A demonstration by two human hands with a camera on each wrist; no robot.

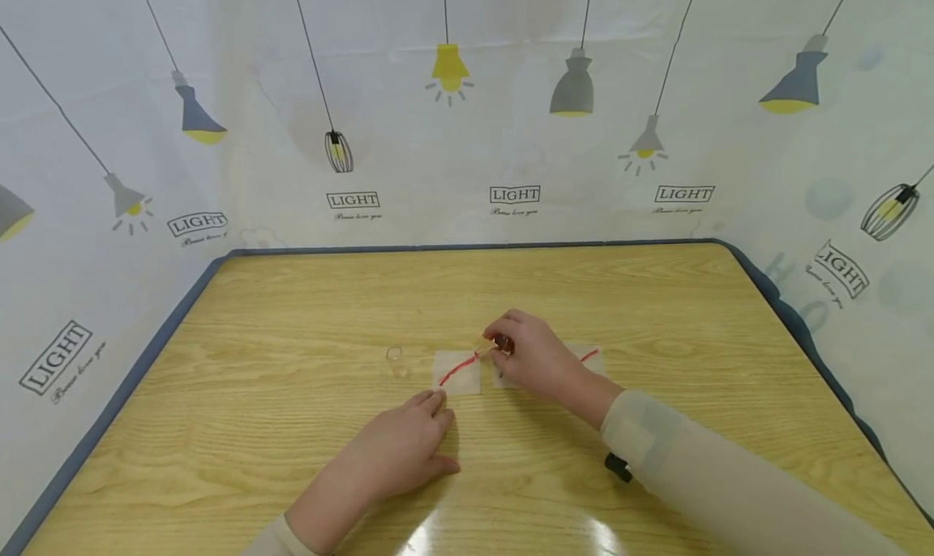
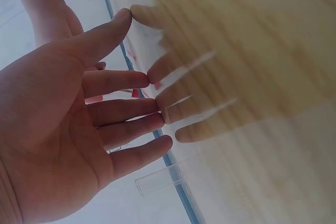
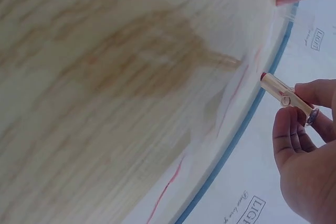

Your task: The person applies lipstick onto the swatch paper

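My right hand (image 1: 536,357) pinches a lipstick (image 3: 283,92) with a gold-coloured case between thumb and fingers. Its red tip points at the upper end of a red line (image 1: 460,367) on the left pale sheet (image 1: 469,384). My left hand (image 1: 401,451) has its fingers straight, fingertips down at that sheet's lower left corner. Partly under the right hand lies a second pale sheet (image 1: 597,366), also with a red line (image 1: 589,355). A clear cap (image 2: 155,183) stands on the table left of the sheets, beyond the left fingertips.
The wood-grain table (image 1: 306,313) has a dark blue edge (image 1: 467,247) at the back and sides. White walls (image 1: 409,151) printed with lamps surround it. A black object (image 1: 618,467) sits under the right wrist.
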